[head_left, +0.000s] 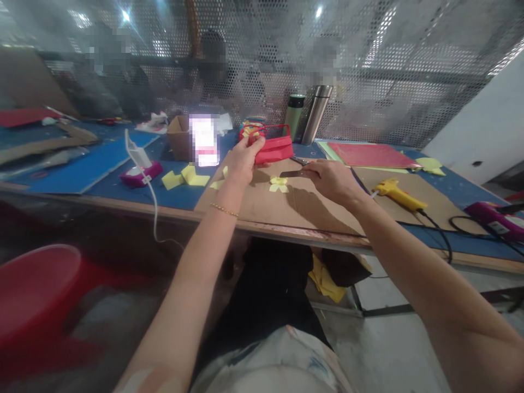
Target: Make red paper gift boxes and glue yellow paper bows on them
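"Mesh (262, 33) backs the bench (180, 201). What matters first?"

"Yellow flower (279, 183), lying on the cardboard (262, 204) between both hands. A dark tool (291, 174) reaches its far side; I can't tell whether they touch."

"Who has the tool?"

"Right hand (331, 179), fingers folded round the handle. Scissors, perhaps, but too much is hidden to say."

"How would you work it?"

"Low and flat, I'd say. Thin petals probably crease or skid if the tip digs in, so a gentle slide seems safer than a poke."

"And the left hand (243, 158)?"

"Closed on one end of the red box (273, 150), seemingly up off the cardboard, just beyond the flower. A light pinch looks wise, since a squeeze might buckle the walls. Best held clear of the petals, too."

"Farther out?"

"Glue gun (399, 196) by the right forearm (393, 248); its nozzle may be hot, so mind the elbow's swing. Yellow pieces (195, 177) lie off to the left, and flasks (316, 114) stand behind."
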Tool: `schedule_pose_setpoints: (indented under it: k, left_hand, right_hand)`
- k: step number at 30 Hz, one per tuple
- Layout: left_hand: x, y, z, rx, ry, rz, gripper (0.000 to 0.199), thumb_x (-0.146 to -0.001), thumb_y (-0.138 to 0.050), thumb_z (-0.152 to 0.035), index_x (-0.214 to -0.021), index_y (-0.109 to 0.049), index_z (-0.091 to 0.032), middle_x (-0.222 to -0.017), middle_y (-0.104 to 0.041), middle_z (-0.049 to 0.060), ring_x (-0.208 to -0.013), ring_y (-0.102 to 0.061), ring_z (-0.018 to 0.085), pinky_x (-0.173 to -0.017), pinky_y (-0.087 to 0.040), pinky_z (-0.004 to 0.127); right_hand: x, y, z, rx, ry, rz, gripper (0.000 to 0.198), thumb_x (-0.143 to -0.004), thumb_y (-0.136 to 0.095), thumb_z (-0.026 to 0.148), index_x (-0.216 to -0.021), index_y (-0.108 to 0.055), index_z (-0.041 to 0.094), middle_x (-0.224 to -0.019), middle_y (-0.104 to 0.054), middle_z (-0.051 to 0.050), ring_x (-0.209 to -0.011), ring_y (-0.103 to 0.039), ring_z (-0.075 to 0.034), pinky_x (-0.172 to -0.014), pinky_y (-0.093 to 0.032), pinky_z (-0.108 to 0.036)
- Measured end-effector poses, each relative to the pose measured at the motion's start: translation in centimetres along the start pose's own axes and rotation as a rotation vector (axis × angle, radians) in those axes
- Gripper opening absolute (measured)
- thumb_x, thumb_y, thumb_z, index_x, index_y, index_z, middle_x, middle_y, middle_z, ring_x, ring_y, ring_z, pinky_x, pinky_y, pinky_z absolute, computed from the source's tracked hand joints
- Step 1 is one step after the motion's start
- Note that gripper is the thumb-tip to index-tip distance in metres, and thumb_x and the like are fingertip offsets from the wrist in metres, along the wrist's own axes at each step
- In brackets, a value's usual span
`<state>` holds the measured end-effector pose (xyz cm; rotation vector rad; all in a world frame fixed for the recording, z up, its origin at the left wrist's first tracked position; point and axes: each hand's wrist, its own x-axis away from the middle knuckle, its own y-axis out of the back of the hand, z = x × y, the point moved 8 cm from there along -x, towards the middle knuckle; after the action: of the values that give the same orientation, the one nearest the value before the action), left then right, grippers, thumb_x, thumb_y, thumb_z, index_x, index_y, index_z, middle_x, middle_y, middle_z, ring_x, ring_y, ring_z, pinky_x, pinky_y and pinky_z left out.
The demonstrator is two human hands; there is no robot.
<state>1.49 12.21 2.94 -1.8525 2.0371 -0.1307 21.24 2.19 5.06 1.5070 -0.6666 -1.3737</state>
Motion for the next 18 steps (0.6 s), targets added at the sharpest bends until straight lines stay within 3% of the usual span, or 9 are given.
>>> schedule_pose_setpoints:
  k: [7, 12, 18]
  left_hand:
    - [0.0, 0.0, 0.0, 0.003, 0.011, -0.005, 0.013, -0.091, -0.074, -0.029, -0.101, -0.068, -0.022, -0.111, -0.076, 0.006, -0.078, -0.074, 0.018, -0.052, -0.059, 0.025]
    - [0.4, -0.2, -0.2, -0.024, 0.038, -0.01, 0.014, -0.093, -0.074, -0.03, -0.102, -0.067, -0.022, -0.115, -0.076, 0.006, -0.08, -0.074, 0.015, -0.053, -0.057, 0.019]
    - [0.4, -0.2, -0.1, -0.053, 0.044, -0.008, 0.021, -0.096, -0.069, -0.029, -0.116, -0.068, -0.023, -0.112, -0.077, 0.005, -0.08, -0.074, 0.015, -0.055, -0.058, 0.019]
  right_hand:
    - [0.3, -0.1, 0.3, 0.037, 0.009, 0.038, 0.039, -0.102, -0.045, 0.027, -0.112, -0.082, 0.02, -0.11, -0.077, -0.012, -0.096, -0.069, -0.026, -0.076, -0.043, -0.032]
    - [1.1, 0.0, 1.2, 0.175, 0.116, -0.011, 0.041, -0.102, -0.04, 0.023, -0.114, -0.079, 0.019, -0.107, -0.075, -0.014, -0.085, -0.063, -0.024, -0.063, -0.03, -0.032]
    - [2.2, 0.2, 1.9, 0.247, 0.171, -0.078, 0.041, -0.102, -0.038, 0.019, -0.109, -0.078, 0.019, -0.1, -0.071, -0.014, -0.073, -0.054, -0.019, -0.06, -0.019, -0.033]
